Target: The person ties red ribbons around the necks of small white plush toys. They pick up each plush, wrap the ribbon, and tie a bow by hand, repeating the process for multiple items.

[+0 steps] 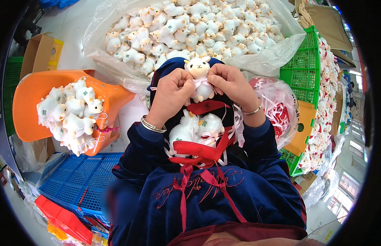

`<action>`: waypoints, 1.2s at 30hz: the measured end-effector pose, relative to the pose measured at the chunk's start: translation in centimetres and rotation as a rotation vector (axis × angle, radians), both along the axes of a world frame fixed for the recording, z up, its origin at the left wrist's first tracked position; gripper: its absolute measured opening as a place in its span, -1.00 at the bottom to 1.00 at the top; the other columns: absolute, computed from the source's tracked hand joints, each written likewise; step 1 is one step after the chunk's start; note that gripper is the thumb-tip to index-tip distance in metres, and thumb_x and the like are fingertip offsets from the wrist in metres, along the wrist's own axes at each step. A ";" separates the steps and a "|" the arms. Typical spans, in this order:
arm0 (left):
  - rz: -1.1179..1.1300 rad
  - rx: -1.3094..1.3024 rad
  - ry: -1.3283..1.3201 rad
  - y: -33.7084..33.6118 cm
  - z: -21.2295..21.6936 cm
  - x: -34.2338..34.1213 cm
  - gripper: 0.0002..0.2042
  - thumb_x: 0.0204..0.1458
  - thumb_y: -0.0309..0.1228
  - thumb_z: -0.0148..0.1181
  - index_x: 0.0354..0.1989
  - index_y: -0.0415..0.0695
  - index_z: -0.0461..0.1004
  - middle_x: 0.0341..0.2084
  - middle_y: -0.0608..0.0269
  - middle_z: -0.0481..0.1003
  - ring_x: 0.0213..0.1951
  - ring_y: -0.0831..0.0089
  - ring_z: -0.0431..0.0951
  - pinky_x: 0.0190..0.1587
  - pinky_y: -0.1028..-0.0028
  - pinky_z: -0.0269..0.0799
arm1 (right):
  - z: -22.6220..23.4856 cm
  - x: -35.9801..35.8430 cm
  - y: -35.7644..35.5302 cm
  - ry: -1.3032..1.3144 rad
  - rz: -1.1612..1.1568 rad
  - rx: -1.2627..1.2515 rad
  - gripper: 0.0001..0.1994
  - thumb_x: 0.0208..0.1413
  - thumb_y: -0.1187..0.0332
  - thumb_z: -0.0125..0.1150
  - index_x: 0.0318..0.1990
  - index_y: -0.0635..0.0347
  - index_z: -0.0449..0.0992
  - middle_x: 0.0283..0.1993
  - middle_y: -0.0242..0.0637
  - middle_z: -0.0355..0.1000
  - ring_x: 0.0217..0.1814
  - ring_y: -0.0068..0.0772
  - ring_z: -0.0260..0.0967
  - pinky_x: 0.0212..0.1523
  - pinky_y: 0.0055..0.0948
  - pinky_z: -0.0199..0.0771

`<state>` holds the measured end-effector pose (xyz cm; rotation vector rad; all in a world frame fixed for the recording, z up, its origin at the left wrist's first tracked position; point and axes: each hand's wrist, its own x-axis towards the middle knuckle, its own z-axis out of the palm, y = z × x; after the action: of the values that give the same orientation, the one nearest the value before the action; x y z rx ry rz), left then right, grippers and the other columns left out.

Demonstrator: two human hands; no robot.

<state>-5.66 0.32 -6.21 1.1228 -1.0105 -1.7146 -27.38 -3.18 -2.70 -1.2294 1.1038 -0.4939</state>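
Note:
A white plush sheep (202,89) with small yellow horns faces me, upright between my two hands. Around its neck runs a pale pink ribbon (199,80). My left hand (174,92) pinches the ribbon at one side of the neck, its fingers pressed together. On the other side, my right hand (231,84) pinches the ribbon close to the knot. Whether the ribbon is fully knotted I cannot tell. Below, in my lap, lie more white plush sheep (183,132) beside red fabric pieces (198,150) and loose ribbons.
Ahead lies a big clear plastic bag (276,57) full of plush sheep. An orange chair (26,106) at left carries more of them. A blue crate (75,180) stands lower left. At right are a bag of ribbons (280,110) and a green crate (301,74).

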 end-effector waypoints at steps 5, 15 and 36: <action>0.067 0.001 -0.024 -0.2 0.3 -0.3 -0.84 0.34 -0.41 0.06 -0.31 -0.15 0.48 -0.56 0.42 0.49 -0.62 0.78 0.31 -0.57 0.69 0.16 | -0.4 -0.7 -0.5 -0.090 -0.071 0.035 -0.78 0.38 0.31 0.10 -0.27 0.26 0.51 -0.42 -0.50 0.39 -0.42 -0.73 0.26 -0.40 -0.64 0.27; 0.061 -0.255 -0.509 -0.8 0.6 -1.3 -0.64 0.12 -0.19 0.35 -0.46 -0.26 0.46 -0.65 0.15 0.51 -0.58 0.39 0.52 -0.48 0.40 0.40 | 0.0 0.1 1.4 0.117 -0.079 -0.396 -0.84 0.33 0.36 0.20 -0.17 0.31 0.49 -0.32 -0.41 0.49 -0.34 -0.67 0.39 -0.30 -0.56 0.45; -0.044 -0.359 -0.623 0.5 1.3 -1.3 -0.50 0.02 -0.22 0.42 -0.04 -0.28 0.31 -0.22 -0.08 0.55 -0.27 0.14 0.62 -0.20 0.30 0.53 | -1.6 -1.1 1.4 0.013 -0.074 -0.290 -0.81 0.29 0.39 0.24 -0.09 0.33 0.44 -0.25 -0.39 0.45 -0.29 -0.65 0.40 -0.29 -0.55 0.46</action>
<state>-6.95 0.80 -4.96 1.4245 -1.6543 -1.1534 -28.48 -1.80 -4.34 -1.4481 1.1188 -0.7226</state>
